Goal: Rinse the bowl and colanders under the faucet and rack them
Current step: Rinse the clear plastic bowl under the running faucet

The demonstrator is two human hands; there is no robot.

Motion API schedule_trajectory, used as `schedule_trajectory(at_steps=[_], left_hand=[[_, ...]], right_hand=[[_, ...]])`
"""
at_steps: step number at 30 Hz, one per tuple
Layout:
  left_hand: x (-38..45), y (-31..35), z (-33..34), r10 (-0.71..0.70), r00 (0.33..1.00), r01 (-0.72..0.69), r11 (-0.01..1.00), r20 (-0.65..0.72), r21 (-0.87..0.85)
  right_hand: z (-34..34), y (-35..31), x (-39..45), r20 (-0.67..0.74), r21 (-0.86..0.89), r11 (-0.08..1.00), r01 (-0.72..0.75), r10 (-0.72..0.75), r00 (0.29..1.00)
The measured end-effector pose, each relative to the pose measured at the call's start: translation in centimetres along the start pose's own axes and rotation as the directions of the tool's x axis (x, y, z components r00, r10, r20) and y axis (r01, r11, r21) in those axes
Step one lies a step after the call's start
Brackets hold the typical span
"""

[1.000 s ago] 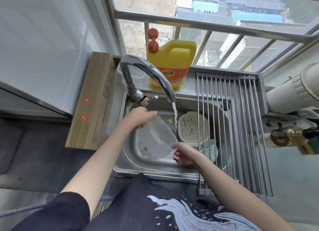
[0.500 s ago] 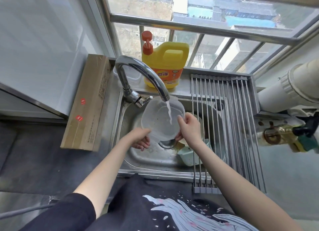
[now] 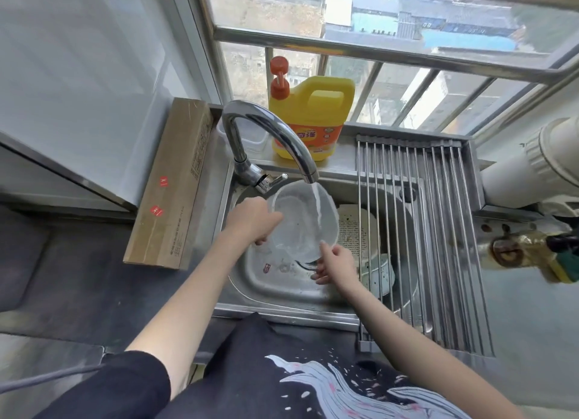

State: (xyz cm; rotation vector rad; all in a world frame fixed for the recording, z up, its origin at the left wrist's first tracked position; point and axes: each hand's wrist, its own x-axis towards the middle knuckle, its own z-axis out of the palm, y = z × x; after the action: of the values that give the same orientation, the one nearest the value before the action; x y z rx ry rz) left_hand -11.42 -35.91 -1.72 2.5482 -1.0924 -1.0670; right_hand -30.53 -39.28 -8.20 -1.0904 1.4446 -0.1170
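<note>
Left hand (image 3: 253,219) now clamps bowl (image 3: 302,221) rim; right hand (image 3: 336,263) released, fingers apart.

One head-worn wide-angle camera looks steeply down, close over the sink (image 3: 282,288), facing the window (image 3: 376,20).

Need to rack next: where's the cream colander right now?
The cream slotted plastic colander lies in the steel sink, right of the clear plastic bowl, partly under the roll-up metal rack.
</note>
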Motion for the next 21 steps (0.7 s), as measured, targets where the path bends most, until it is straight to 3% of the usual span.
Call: schedule_trajectory(at_steps=[2, 4, 7, 9, 12, 13, 16, 19, 21], left_hand=[[0.5, -1.2, 0.5, -0.021, 0.998, 0.034, 0.978, 0.065, -0.207], [0.7, -2.2, 2.2, -0.062, 0.979, 0.14, 0.896, 0.193, -0.422], [0.4, -2.4, 5.8, -0.023, 0.889, 0.315, 0.754, 0.457, -0.577], [0.2, -1.8, 7.3, 0.011, 0.84, 0.408, 0.647, 0.543, -0.645], [0.5, -0.4, 7.7, -0.051, 0.829, 0.5, 0.513, 0.557, -0.697], [0.5, 0.0, 7.4, -0.1, 0.834, 0.505, 0.532, 0.542, -0.679], [0.9, 0.2, 6.0, -0.218, 0.897, 0.412, 0.729, 0.385, -0.547], [1.2, -0.3, 4.2, -0.223, 0.924, 0.355, 0.804, 0.312, -0.477], [1.2, -0.4, 3.2, -0.225, 0.927, 0.338, 0.849, 0.299, -0.407]], right_hand=[[-0.6, -0.2, -0.3, -0.162, -0.055, 0.973, 0.225, -0.231, 0.959], [-1.8, -1.0, -0.6, -0.262, -0.257, 0.869, 0.422, -0.483, 0.836], [-3.4, -3.1, -0.9, -0.219, -0.448, 0.681, 0.579, -0.712, 0.667], [-3.9, -4.5, -0.9, -0.156, -0.541, 0.591, 0.598, -0.77, 0.619], [-4.2, -5.3, -0.7, -0.157, -0.522, 0.64, 0.563, -0.722, 0.674], [-4.2, -5.2, -0.7, -0.184, -0.474, 0.693, 0.544, -0.682, 0.708], [-3.8, -4.8, -1.5, -0.253, -0.243, 0.856, 0.456, -0.509, 0.822], [-2.8, -3.9, -2.2, -0.295, -0.004, 0.951, 0.31, -0.297, 0.908], [-2.4, -3.0, -1.9, -0.244, 0.083, 0.979, 0.186, -0.161, 0.956]])
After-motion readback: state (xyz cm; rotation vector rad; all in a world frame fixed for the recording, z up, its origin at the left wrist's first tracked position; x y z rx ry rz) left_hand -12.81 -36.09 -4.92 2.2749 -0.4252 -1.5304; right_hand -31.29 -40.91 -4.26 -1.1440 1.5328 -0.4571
